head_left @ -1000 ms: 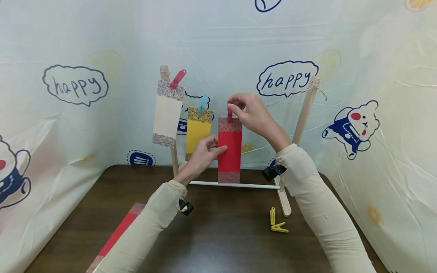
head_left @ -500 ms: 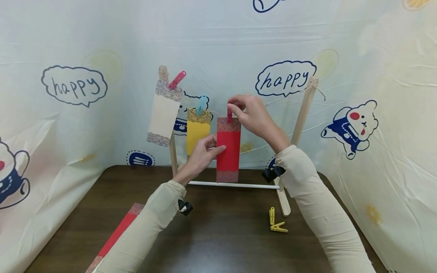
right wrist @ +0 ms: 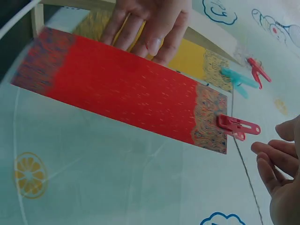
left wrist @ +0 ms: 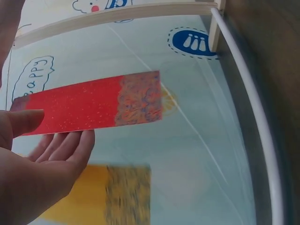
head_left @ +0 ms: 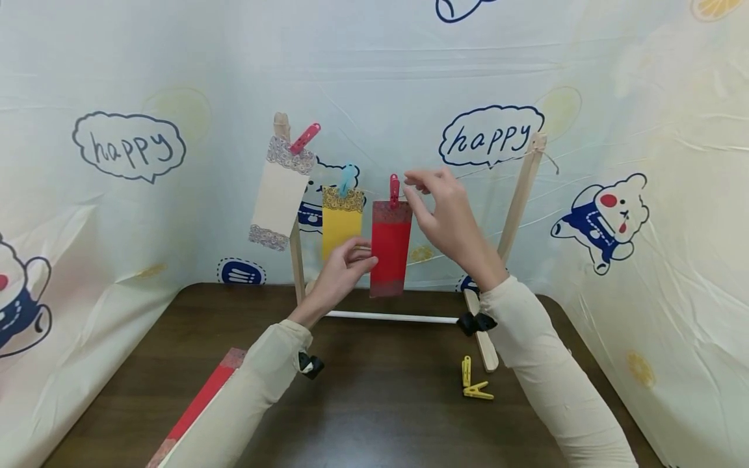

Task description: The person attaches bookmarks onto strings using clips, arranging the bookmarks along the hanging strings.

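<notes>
A red paper card point(head_left: 391, 250) with patterned ends hangs from a red clothespin point(head_left: 394, 190) clipped at its top. In the right wrist view, a thin cord point(right wrist: 247, 180) runs from that clothespin. My right hand point(head_left: 447, 214) is just right of the clothespin, thumb and fingers apart with nothing between them. My left hand point(head_left: 344, 270) is at the card's left edge; in the right wrist view its fingertips point(right wrist: 123, 40) reach that edge, the thumb off the card's face. Behind it hangs a yellow card point(head_left: 341, 224) under a blue clothespin point(head_left: 347, 179).
A cream card point(head_left: 281, 198) hangs by another red clothespin point(head_left: 305, 138) near the left wooden post point(head_left: 297, 260). The right post point(head_left: 523, 195) leans outward. A white rod point(head_left: 392, 316) joins the stand's bottom. Yellow clothespins point(head_left: 478, 390) and a red card point(head_left: 201, 396) lie on the table point(head_left: 374, 403).
My right hand has let go of the red clothespin and drawn off to the right. My left thumb has come off the red card's face, and the card's lower end has swung up.
</notes>
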`<state>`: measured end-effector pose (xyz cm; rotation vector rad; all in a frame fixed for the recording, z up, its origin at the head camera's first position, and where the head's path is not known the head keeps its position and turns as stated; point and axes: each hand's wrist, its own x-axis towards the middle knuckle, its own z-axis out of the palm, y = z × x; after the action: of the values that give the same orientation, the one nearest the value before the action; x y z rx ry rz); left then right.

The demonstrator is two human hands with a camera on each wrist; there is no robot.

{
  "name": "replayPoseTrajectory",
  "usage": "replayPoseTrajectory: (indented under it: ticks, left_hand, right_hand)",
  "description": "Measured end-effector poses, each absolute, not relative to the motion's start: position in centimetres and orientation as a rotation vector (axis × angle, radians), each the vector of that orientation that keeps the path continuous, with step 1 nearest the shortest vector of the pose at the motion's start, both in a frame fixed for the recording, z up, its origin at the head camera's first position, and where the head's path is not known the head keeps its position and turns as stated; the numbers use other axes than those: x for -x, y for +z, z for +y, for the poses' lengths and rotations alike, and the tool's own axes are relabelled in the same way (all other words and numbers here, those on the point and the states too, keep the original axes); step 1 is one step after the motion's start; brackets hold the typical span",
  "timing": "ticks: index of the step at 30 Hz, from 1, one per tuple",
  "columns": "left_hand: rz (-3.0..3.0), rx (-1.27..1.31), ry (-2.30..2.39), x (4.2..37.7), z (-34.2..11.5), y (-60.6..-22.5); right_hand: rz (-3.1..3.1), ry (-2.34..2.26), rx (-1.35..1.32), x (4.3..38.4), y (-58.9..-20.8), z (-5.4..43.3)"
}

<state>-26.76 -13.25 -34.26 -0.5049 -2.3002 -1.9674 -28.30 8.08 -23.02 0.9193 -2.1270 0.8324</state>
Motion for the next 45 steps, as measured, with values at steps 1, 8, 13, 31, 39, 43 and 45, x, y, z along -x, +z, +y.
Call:
replayPoseTrajectory:
  ticks: [1, 8, 13, 31, 39, 43, 45]
  left_hand:
    - [-2.293, 0.499, -1.972, 26.7, -13.4, -34.5]
    - [-2.309, 0.537, -1.961, 25.7, -14.9, -35.9]
    - [-2.375, 0.523, -1.881, 24.6, -16.2, -36.4]
    - [-2.447, 0.563, -1.707, 21.3, -18.6, -37.1]
    - [-2.455, 0.525, -1.679, 20.0, -19.7, -37.7]
    - [-2.461, 0.511, -1.676, 19.2, -20.2, -38.0]
    - [-2.473, 0.501, -1.665, 18.9, -20.5, -38.2]
  right_hand:
    - [-2.120, 0.825, -0.923, 28.0, -23.3, 8.3]
    - [-2.128, 0.791, -0.927, 26.3, -25.8, 10.0]
    - [-2.150, 0.792, -0.936, 25.7, -27.5, 11.1]
    - [-2.175, 0.811, -0.928, 23.7, -31.0, 13.6]
    - [-2.231, 0.802, -0.885, 22.7, -32.3, 14.4]
    - [-2.249, 0.821, -0.874, 22.1, -33.0, 14.8]
    - [-2.254, 0.828, -0.871, 21.9, -33.3, 15.0]
